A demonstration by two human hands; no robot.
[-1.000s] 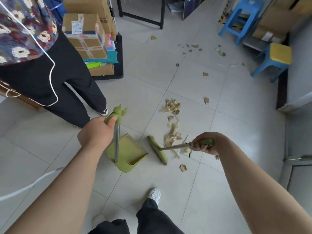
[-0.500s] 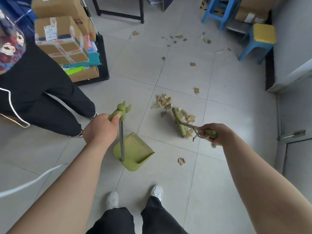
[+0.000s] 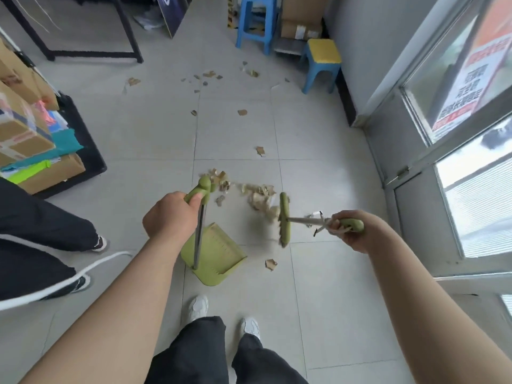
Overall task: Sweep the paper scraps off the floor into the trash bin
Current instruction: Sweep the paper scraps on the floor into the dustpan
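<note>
On the tiles just beyond the dustpan (image 3: 219,253), the broom (image 3: 284,217) clutched in the right hand (image 3: 349,231) has swung to the right of the piled paper scraps (image 3: 259,194), left hand (image 3: 169,217) gripping the dustpan's handle, so scooping's probably next.

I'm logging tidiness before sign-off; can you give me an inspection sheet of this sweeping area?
Surface: grey tiled floor, scraps strewn on it.
Job's things: green dustpan, no scraps seen inside; broom, head beside the scrap pile; loose scrap near the dustpan; far scraps towards the back; trash bin not seen.
Clutter: cardboard boxes on a black cart, left.
Hands: left hand grips the dustpan handle; right hand grips the broom handle.
Cables: white cord at left.
Surroundings: blue stool, yellow-topped stool, window, another person's legs.
</note>
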